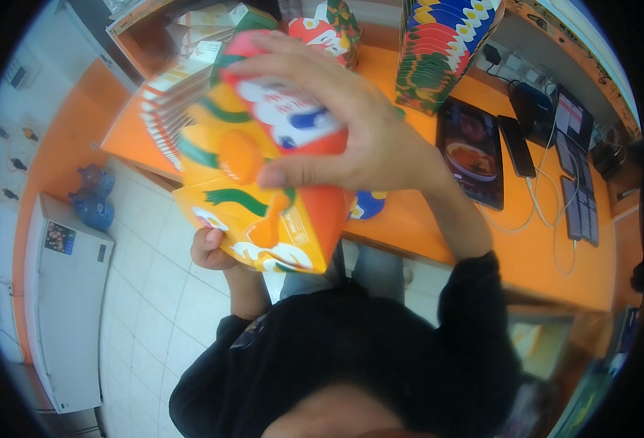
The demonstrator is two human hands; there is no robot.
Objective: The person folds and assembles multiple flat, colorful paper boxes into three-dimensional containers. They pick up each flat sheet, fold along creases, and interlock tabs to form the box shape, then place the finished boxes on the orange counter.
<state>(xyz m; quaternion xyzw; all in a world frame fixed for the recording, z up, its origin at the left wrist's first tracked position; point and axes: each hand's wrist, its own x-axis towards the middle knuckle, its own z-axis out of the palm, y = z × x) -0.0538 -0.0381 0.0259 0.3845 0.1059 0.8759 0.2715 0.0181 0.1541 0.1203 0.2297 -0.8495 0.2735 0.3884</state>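
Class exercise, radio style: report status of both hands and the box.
Left hand under carton, gripping. Right hand clamped on top. Flat-carton stack behind on orange counter, clear.

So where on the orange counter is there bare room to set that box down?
Bare counter lies between the box and the tablet, and near the cables' front edge. Crowded: flat carton stacks at left, the tall stack and devices behind.

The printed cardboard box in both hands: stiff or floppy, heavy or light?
The cardboard box is probably light: the left hand props it from below by one corner. It looks thin and somewhat flexible, likely to dent where the right hand presses its top. The glossy print could be slightly slippery. Flat blanks stacked on the counter suggest foldable card.
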